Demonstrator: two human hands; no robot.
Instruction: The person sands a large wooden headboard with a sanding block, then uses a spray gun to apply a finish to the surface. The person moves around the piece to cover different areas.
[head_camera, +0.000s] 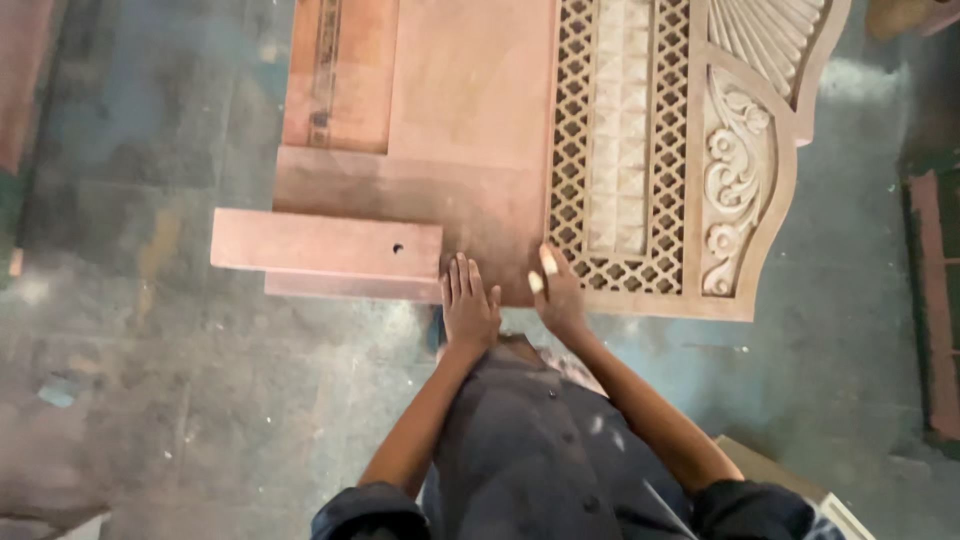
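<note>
Your large carved reddish-brown wooden panel (470, 110) lies flat on the grey, stained concrete floor (150, 400); all places below are given from this panel.

Left hand (468, 305): flat, palm down, fingers together and straight, resting on the panel's near edge, where the plain smooth section meets the floor side. It grips nothing.

Right hand (556, 292): also on the near edge, just beside the left hand, at the boundary between the plain section and the lattice. Fingers spread a little and pressed to the wood, with pale patches on the fingertips. It closes around nothing.

Panel details: a pierced lattice strip with a pale studded centre (620, 140) runs along the panel, right of the plain section. Beyond it sits a pale carved scrollwork of curling leaves (738, 180), and at the far right corner a fan-shaped fluted carving (770, 35). The right outline is curved.

A plain rectangular wooden block with one small round hole (325, 245) lies on the panel's near left corner, overhanging to the left; your left hand is just beside its right end, and whether they touch cannot be told.

You wear a dark buttoned shirt (540, 450) with the sleeves pushed up. More reddish boards (935, 300) lie on the floor well apart from the panel's right side.
</note>
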